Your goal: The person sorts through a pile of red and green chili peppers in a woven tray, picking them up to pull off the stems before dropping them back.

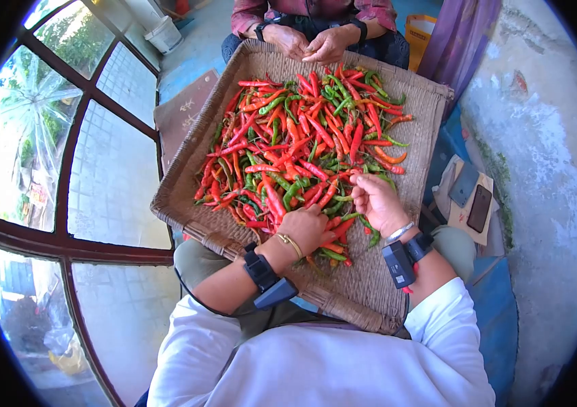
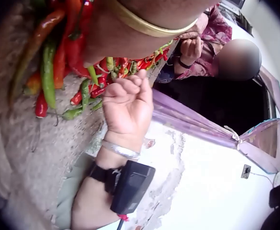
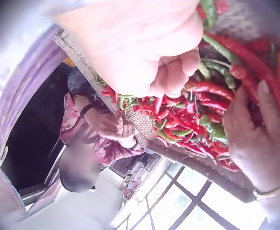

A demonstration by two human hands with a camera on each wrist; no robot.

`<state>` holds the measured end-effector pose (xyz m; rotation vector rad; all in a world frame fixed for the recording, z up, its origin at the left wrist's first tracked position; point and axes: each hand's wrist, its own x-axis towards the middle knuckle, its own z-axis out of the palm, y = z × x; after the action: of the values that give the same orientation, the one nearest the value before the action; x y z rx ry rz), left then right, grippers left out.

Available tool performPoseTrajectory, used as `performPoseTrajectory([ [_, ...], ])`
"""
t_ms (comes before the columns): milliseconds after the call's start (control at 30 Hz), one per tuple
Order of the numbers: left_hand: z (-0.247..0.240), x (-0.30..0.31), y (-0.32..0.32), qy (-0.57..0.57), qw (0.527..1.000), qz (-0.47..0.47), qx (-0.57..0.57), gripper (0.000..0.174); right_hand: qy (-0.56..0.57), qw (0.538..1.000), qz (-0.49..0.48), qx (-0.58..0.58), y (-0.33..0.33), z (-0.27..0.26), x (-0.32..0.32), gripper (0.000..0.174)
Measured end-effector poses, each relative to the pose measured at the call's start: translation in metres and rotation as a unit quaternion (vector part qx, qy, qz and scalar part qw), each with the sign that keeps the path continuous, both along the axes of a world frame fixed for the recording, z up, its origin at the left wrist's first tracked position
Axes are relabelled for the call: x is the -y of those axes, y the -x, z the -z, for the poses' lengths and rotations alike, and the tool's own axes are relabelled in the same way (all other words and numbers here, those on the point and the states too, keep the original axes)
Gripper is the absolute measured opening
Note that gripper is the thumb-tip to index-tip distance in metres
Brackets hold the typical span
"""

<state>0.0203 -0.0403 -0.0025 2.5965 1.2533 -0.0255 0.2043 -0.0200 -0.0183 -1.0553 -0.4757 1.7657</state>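
Note:
A heap of red and green chili peppers (image 1: pixel 302 136) fills the middle of a shallow woven basket (image 1: pixel 377 271). My left hand (image 1: pixel 304 228) reaches down onto the near part of the heap. In the right wrist view its fingers (image 3: pixel 242 103) spread over the peppers, with a red chili pepper (image 3: pixel 246 79) showing at the gap between two digits. To the right, my right hand (image 1: pixel 378 200) hovers over the heap's edge with fingers curled in and the thumb near the index fingertip. No pepper shows inside it in either wrist view.
Across the basket sits another person, whose hands (image 1: pixel 315 46) meet over its far rim. On the right, two phones (image 1: pixel 480 207) lie on cardboard beside a bare wall (image 1: pixel 540 169). A framed window (image 1: pixel 115 136) stands to the left. The basket's near side overlaps my legs.

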Motion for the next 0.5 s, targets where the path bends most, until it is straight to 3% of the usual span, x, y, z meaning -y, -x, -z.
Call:
performPoseTrajectory([
  [200,0.001,-0.002,0.006,0.045,0.998,-0.047,0.011,0.026,0.016,0.990,-0.076,0.119,0.003,0.014,0.018,0.014],
  [300,0.000,0.001,0.010,0.062,0.979,-0.111,0.160,0.023,0.009,0.992,-0.079,0.099,0.006,0.008,0.030,0.013],
  [500,-0.003,0.008,0.010,0.009,0.974,-0.142,0.176,0.020,-0.048,0.998,-0.021,0.038,0.012,-0.009,0.050,0.014],
])
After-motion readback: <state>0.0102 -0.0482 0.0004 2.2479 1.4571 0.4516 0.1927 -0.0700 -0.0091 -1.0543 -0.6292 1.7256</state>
